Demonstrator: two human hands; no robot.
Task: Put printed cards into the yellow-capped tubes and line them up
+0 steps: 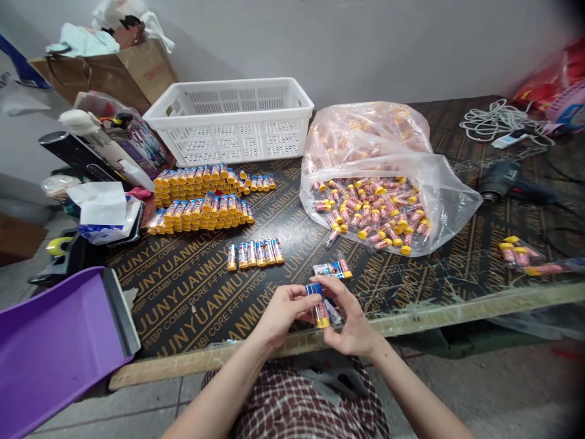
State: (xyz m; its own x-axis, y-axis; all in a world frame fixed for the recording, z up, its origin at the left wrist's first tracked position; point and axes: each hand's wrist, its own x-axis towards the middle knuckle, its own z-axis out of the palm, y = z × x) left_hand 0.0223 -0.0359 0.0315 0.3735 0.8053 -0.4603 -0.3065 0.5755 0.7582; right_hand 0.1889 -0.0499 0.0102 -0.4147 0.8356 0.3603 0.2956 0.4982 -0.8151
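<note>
Near the table's front edge, my left hand (284, 312) and my right hand (351, 314) both grip one small clear tube (321, 314) with a yellow cap and a blue printed band at its upper end. Just beyond my fingers lie a flat printed sleeve (326, 269) and a yellow-capped tube (343, 266). Other printed pieces (333, 312) sit partly hidden behind my right hand. Farther left, several labelled tubes (256, 252) stand in a short row. Past them are two stacked blocks of labelled tubes (201, 213) with yellow ends.
A clear plastic bag (450, 204) spills many yellow-capped tubes. Behind the stacks stands a white basket (233, 137). To the right lie a heat gun (500, 182), a coiled white cord (500, 122) and loose tubes (521, 253). A purple dustpan (59, 347) is at left.
</note>
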